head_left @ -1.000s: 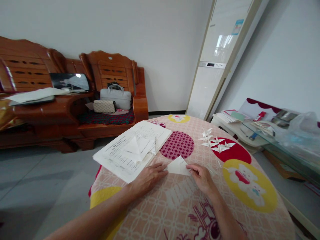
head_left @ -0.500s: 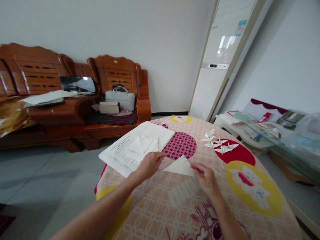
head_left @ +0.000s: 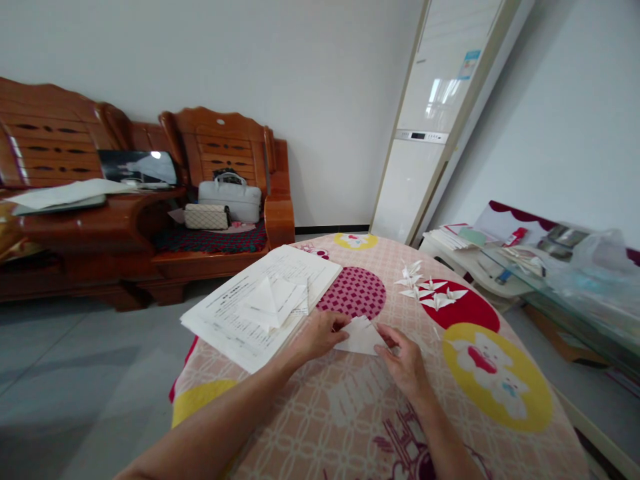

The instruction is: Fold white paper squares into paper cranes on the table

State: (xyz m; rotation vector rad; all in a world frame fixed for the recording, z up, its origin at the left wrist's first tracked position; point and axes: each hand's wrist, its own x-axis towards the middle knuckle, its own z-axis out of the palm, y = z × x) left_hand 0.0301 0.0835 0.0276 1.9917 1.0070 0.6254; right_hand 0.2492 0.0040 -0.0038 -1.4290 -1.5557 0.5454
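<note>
Between my two hands a folded piece of white paper is held just over the patterned tablecloth. My left hand grips its left side, fingers bent over the edge. At the right edge, my right hand pinches the paper between thumb and fingers. To the left lies a stack of printed sheets, with folded white paper pieces on top. Several white paper cranes sit farther back on the right, partly over a red circle of the cloth.
A wooden armchair holds a grey handbag and a quilted purse. Behind the table stands a tall white air conditioner. On the right, a glass-topped side table carries papers, a metal pot and a plastic bag.
My left hand has moved right and taken hold of the paper, which was a triangle held only by my right hand. The paper's top now looks lower. The view has shifted slightly.
</note>
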